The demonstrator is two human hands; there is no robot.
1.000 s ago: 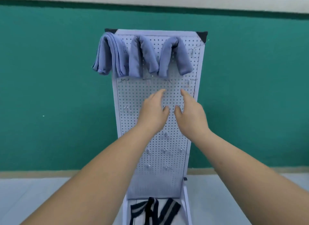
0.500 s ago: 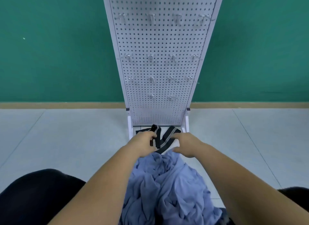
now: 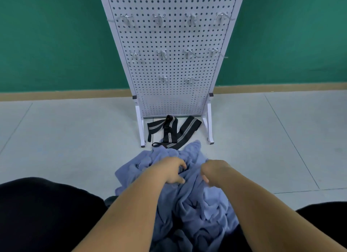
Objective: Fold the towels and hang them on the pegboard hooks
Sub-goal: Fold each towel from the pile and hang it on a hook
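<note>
A crumpled heap of blue towels [image 3: 189, 201] lies on the floor between my knees. My left hand [image 3: 171, 170] rests on the top of the heap, fingers curled into the cloth. My right hand [image 3: 214, 172] is beside it, fingers bent down and pinching a fold. The white pegboard [image 3: 172, 45] stands upright just beyond the heap against the green wall, with several bare metal hooks [image 3: 162, 53] in rows. Its top is out of frame.
A black strap with grey stripes [image 3: 173, 132] lies on the floor between the pegboard's white feet [image 3: 141, 131]. My dark-clothed knees [image 3: 43, 212] flank the heap. Pale floor tiles [image 3: 262, 139] spread to both sides.
My view has dropped from the pegboard's top, with its hung towels, to the floor. Both hands came down from the board past the strap and onto the towel heap.
</note>
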